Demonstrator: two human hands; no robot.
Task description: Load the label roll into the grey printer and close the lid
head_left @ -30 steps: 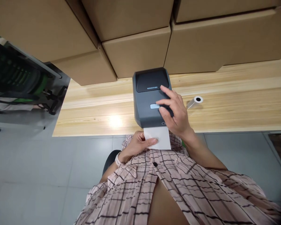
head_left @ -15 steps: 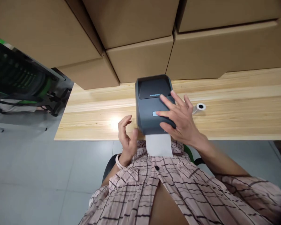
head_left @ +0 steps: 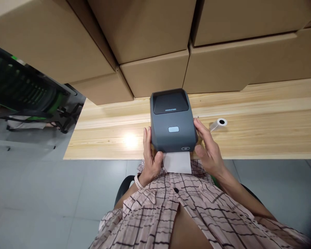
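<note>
A dark grey label printer (head_left: 173,119) with a pale blue button sits near the front edge of the wooden table. White label paper (head_left: 177,163) sticks out of its front and hangs over the edge. Along the printer's left side lie the fingers of my left hand (head_left: 150,160), its thumb at the front corner. My right hand (head_left: 210,152) holds the opposite side, fingertips against the casing and thumb near the front right corner. The fingers' undersides are partly hidden. A small white paper roll (head_left: 217,125) lies to the right of my right hand.
Large cardboard boxes (head_left: 155,74) are stacked along the back of the wooden table (head_left: 261,121), close behind the printer. On the left, beyond the table's end, stands a black and green office chair (head_left: 28,86). A person's leg (head_left: 28,123) shows beneath it.
My right hand has left the blue button and moved to the printer's right side. My left hand has come in from the left against the casing. The view has shifted slightly.
</note>
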